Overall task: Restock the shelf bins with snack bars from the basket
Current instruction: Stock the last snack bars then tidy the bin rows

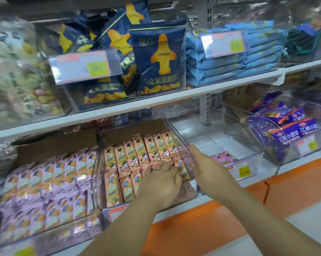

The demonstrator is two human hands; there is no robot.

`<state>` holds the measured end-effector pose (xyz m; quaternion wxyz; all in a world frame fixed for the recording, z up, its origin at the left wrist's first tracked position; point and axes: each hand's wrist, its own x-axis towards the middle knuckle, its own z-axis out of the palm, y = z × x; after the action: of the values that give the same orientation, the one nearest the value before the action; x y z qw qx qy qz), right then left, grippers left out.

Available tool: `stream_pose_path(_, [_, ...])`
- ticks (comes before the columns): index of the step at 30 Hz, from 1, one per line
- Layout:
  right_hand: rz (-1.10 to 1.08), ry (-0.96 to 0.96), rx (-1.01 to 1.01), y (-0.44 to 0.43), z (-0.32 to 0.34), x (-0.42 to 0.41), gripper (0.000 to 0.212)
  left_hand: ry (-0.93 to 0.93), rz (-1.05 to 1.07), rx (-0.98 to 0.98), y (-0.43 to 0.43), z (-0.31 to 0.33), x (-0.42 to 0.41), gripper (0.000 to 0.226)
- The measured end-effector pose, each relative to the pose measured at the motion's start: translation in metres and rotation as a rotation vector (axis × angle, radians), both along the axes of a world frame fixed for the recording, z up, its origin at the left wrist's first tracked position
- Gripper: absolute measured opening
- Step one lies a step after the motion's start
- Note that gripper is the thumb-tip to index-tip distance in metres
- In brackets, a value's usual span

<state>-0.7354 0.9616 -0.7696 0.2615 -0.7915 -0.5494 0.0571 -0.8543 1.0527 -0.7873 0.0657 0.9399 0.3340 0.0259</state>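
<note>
A clear plastic bin (pixel 98 174) on the lower shelf holds rows of orange-pink snack bars (pixel 135 150). My left hand (pixel 161 180) lies inside the bin with its fingers spread on the front bars, a ring on one finger. My right hand (pixel 207 167) presses flat against the bin's right wall (pixel 176 133), fingers straight. Whether a bar is under either hand is hidden. The basket is out of view.
A bin of pale pink bars (pixel 51 183) stands to the left. To the right a nearly bare bin holds two pink bars (pixel 223 157), then a bin of purple packs (pixel 285 130). Navy biscuit bags (pixel 161 60) and blue packs (pixel 237 58) fill the upper shelf. An orange ledge (pixel 229 215) runs below.
</note>
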Motion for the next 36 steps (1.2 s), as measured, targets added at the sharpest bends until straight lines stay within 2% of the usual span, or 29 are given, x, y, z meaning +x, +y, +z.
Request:
stream_pose_path(4, [-0.099,-0.029,-0.082,0.0,-0.001,-0.007,0.058,-0.081,0.05,0.034,-0.004,0.005,-0.007,0.046])
stream_pose_path(5, [-0.123,-0.075,-0.046,0.0,0.0,-0.008,0.057,-0.104,0.087,0.046,-0.004,0.006,-0.01,0.046])
stream_pose_path(7, [-0.098,-0.31,0.114,0.009,-0.007,-0.011,0.055,-0.124,0.154,0.039,-0.001,0.006,-0.016,0.046])
stream_pose_path(8, [-0.047,-0.363,0.202,0.015,-0.006,-0.017,0.054,-0.121,0.168,0.035,0.002,0.007,-0.02,0.045])
stream_pose_path(9, [0.033,-0.402,0.192,0.022,-0.003,-0.023,0.052,-0.11,0.17,0.041,0.005,0.009,-0.025,0.044])
stream_pose_path(11, [0.174,-0.504,0.016,0.036,0.001,-0.035,0.048,-0.06,0.16,0.107,0.013,0.012,-0.035,0.043])
stream_pose_path(14, [0.238,-0.624,-0.174,0.062,0.008,-0.04,0.047,0.04,0.16,0.271,0.026,0.021,-0.055,0.041])
stream_pose_path(17, [0.242,-0.647,-0.218,0.077,0.011,-0.04,0.047,0.16,0.177,0.396,0.039,0.026,-0.076,0.04])
stream_pose_path(19, [0.225,-0.654,-0.218,0.082,0.013,-0.04,0.048,0.21,0.185,0.388,0.043,0.025,-0.085,0.043])
stream_pose_path(26, [0.23,-0.682,-0.223,0.086,0.003,-0.038,0.053,0.18,0.155,0.432,0.047,0.024,-0.078,0.051])
stream_pose_path(30, [0.238,-0.624,-0.182,0.084,0.006,-0.035,0.048,0.165,0.097,0.345,0.055,0.028,-0.066,0.057])
stream_pose_path(33, [0.207,-0.516,-0.124,0.091,0.012,-0.036,0.056,0.183,0.095,0.276,0.063,0.028,-0.055,0.057])
stream_pose_path(36, [0.201,-0.496,-0.191,0.1,0.013,-0.038,0.066,0.16,0.139,0.225,0.071,0.027,-0.048,0.059])
